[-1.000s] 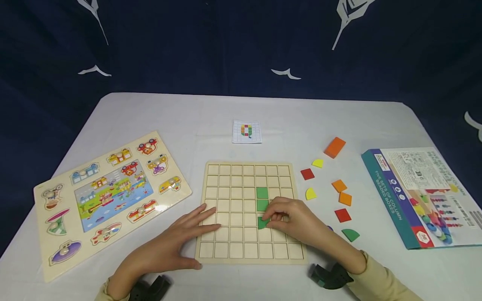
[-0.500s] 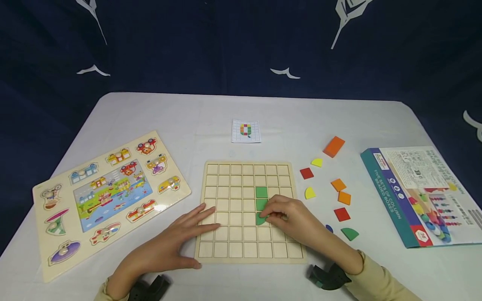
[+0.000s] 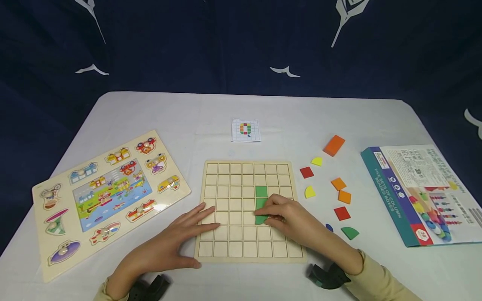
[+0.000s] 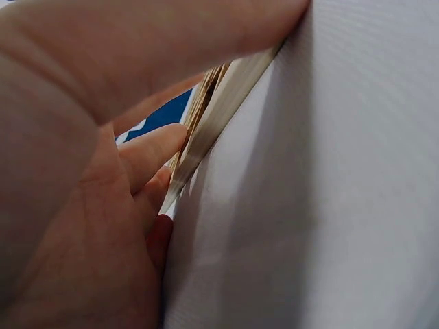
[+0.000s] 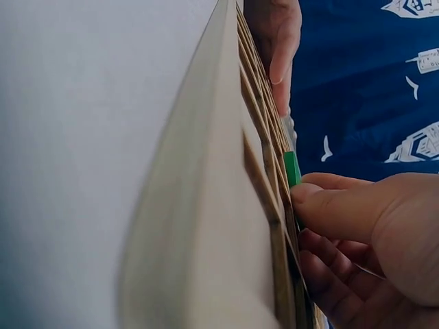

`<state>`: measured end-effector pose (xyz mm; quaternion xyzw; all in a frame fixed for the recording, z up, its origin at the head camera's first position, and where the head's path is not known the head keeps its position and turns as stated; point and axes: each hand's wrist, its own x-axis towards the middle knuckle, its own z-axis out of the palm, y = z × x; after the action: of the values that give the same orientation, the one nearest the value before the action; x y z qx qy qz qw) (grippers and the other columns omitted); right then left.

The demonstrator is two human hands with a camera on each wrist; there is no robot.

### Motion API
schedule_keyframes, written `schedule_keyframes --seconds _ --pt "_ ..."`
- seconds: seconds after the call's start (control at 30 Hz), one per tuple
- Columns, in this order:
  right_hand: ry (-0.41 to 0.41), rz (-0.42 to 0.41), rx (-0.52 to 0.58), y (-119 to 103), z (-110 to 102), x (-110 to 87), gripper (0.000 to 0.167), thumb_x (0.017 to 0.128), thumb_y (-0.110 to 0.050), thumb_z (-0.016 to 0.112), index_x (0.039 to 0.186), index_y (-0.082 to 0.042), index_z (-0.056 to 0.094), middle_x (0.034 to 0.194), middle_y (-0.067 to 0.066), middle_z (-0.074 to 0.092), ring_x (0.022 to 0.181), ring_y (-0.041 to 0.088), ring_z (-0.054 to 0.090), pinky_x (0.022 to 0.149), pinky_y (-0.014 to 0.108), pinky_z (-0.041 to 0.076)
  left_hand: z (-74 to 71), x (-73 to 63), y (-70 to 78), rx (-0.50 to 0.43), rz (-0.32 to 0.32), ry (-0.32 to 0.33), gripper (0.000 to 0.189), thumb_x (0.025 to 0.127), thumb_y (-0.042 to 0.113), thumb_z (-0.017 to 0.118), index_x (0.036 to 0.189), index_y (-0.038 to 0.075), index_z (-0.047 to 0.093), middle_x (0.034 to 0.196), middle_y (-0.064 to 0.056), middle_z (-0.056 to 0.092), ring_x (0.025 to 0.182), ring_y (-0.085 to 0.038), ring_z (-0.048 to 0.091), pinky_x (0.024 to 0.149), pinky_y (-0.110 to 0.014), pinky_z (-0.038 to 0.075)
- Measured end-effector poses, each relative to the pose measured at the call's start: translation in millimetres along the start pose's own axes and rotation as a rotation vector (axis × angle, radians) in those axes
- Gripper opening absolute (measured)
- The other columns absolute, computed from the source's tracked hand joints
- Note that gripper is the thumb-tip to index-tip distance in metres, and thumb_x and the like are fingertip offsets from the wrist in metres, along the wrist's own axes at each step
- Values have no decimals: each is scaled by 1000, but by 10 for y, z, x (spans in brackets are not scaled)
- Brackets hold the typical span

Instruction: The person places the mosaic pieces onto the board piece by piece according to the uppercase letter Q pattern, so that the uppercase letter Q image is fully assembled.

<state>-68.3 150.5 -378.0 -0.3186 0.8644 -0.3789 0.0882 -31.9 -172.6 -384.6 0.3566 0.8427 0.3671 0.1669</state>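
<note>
A square wooden grid board (image 3: 235, 235) lies in front of the person. Two green square tiles (image 3: 261, 192) sit one below the other in a column right of its middle. Directly under them is a third green tile (image 3: 260, 220), pinched by the thumb and fingers of my right hand (image 3: 291, 215), which cover part of it. In the right wrist view this green tile (image 5: 292, 168) stands at the grid's ridges with the thumb against it. My left hand (image 3: 175, 240) rests with fingers spread over the board's left edge, its thumb by the front left corner.
A small pattern card (image 3: 246, 130) lies behind the board. To the left is a knobbed picture puzzle (image 3: 113, 196). Loose red, yellow, orange, blue and green pieces (image 3: 342, 213) are scattered on the right, beside a flat box (image 3: 425, 196).
The right hand has moved the green tile slightly away from the person, up one row to just below the second green tile. The left hand has stayed in place.
</note>
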Motion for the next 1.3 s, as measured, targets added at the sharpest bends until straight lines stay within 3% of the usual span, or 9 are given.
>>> schedule_keyframes --seconds 0.5,0.9,1.07,1.3 --pt "-8 -136 -55 39 -23 -10 28 79 5 69 102 -10 73 95 -7 55 82 9 53 68 21 48 -3 7 11 8 11 5 87 65 19 84 141 26 43 153 1 20 140 -24 6 101 -57 24" --pt "41 -157 -57 30 -15 -21 23 77 6 71 93 -9 74 95 -8 62 90 10 59 78 24 50 12 -13 5 -4 13 11 87 66 18 84 141 27 42 153 1 20 140 -24 7 99 -56 29" --pt "51 -165 -109 -2 -12 -56 26 76 9 70 94 -9 73 98 -5 65 94 15 60 81 28 50 28 -26 -8 21 32 24 86 66 19 83 141 26 42 153 0 21 140 -25 8 99 -54 30" --pt "101 -195 -80 25 -13 -74 22 74 3 74 94 -8 74 93 -9 62 84 8 59 71 17 48 42 -24 -26 50 74 46 86 66 23 83 141 25 42 153 -2 22 139 -26 10 100 -52 30"
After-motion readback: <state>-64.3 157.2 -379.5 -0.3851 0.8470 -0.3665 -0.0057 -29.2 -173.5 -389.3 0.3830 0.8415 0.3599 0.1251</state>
